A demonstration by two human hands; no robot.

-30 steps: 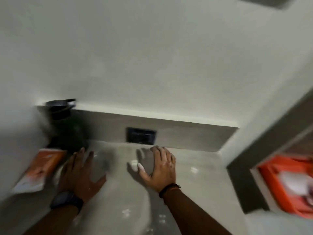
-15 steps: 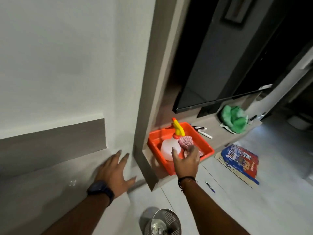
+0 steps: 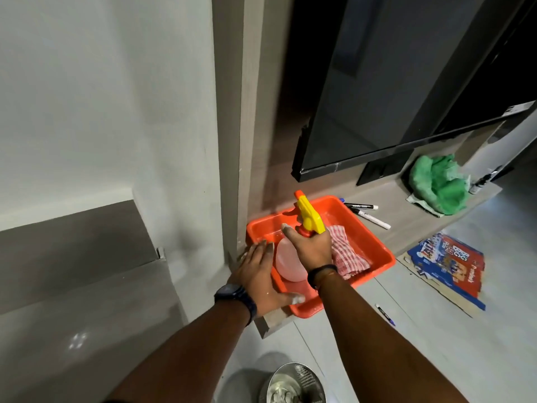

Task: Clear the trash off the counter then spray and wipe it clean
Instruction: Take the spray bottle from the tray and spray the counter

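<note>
An orange tray sits on a low wooden shelf. Inside it stands a clear spray bottle with a yellow trigger head, beside a red-and-white checked cloth. My right hand is closed around the bottle's neck, just under the trigger. My left hand lies flat, fingers spread, on the tray's near left rim. The grey counter stretches out at the lower left.
A metal bin holding crumpled trash stands on the floor below my arms. Markers and a green bag lie on the shelf under a dark TV. A flattened printed box and a pen lie on the floor.
My view swung from the counter to the shelf on the right. My right hand reached into the tray and closed on the spray bottle. My left hand moved from the counter to the tray rim.
</note>
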